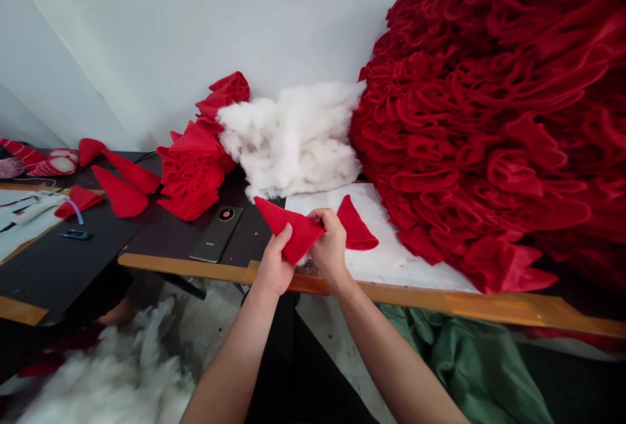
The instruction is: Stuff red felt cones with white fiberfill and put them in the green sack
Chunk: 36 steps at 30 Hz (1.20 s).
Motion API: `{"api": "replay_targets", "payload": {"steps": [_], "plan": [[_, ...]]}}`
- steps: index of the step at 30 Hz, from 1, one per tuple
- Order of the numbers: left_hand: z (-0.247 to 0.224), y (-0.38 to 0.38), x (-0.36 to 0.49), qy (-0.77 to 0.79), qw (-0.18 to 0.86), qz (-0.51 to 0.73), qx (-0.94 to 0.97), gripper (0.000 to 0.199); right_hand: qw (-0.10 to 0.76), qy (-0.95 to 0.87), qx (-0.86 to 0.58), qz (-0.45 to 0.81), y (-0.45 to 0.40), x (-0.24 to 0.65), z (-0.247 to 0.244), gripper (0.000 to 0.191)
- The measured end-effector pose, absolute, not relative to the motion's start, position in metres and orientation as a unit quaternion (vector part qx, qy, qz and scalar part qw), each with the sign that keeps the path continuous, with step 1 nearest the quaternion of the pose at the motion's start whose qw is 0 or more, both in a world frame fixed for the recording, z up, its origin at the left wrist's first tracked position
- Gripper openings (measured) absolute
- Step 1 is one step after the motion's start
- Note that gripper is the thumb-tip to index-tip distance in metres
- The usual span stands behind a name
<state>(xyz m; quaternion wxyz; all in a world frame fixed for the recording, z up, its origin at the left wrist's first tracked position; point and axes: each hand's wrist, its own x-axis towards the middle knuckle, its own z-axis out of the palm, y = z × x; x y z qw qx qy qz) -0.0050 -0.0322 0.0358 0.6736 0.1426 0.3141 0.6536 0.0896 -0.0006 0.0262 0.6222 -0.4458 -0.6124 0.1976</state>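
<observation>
The held cone is matt red cloth with a soft, felt-like face; the pile is similar cloth, crumpled into rough folds with a faint sheen. The stuffing is fluffy white fibre. The phone has a smooth, glossy back. The table top is smooth and dark, its edging shiny, brown and tape-like. The sheet looks papery; the green fabric is slick and creased.

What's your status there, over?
Left hand, right hand both holding one red cone. Another cone on white sheet, right. Phone left, out of the way.
</observation>
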Motion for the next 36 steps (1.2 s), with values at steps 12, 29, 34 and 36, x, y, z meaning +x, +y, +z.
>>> {"api": "replay_targets", "payload": {"steps": [12, 29, 34, 36], "plan": [[0.04, -0.03, -0.014, 0.299, 0.659, 0.683, 0.1, 0.018, 0.579, -0.638, -0.369, 0.348, -0.005, 0.1, 0.028, 0.016], [0.053, -0.009, -0.029, 0.28, 0.688, 0.669, 0.042, 0.029, 0.605, -0.702, -0.368, 0.078, -0.02, 0.083, 0.026, 0.021], [0.052, -0.004, -0.025, 0.296, 0.671, 0.679, 0.044, 0.025, 0.57, -0.742, -0.349, 0.044, -0.018, 0.07, 0.028, 0.029], [0.054, 0.003, -0.031, 0.309, 0.634, 0.708, 0.035, 0.023, 0.588, -0.726, -0.355, 0.043, -0.009, 0.078, 0.03, 0.026]]}}
